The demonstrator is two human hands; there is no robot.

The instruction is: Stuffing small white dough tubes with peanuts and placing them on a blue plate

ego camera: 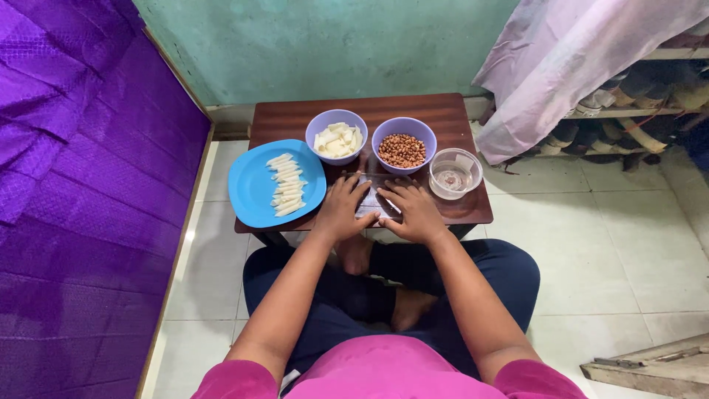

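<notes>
I sit cross-legged at a low dark wooden table (pixel 443 118). My left hand (pixel 341 207) and my right hand (pixel 413 210) lie flat, fingers spread, on a clear board or plate (pixel 373 193) at the table's near edge. A thin pale strip (pixel 391 207) shows between the hands; I cannot tell what it is. A blue plate (pixel 251 188) at the left carries a column of pale rolled pieces (pixel 286 185). Behind the hands stand a purple bowl of pale cut pieces (pixel 337 139) and a purple bowl of brown peanuts (pixel 403 148).
A clear plastic tub (pixel 455 174) stands at the table's right edge. Purple cloth (pixel 81 185) covers a bed along the left. A teal wall (pixel 317 44) is behind the table. A pale cloth (pixel 561 66) hangs over a shelf of shoes (pixel 635 125) at right. White floor tiles surround me.
</notes>
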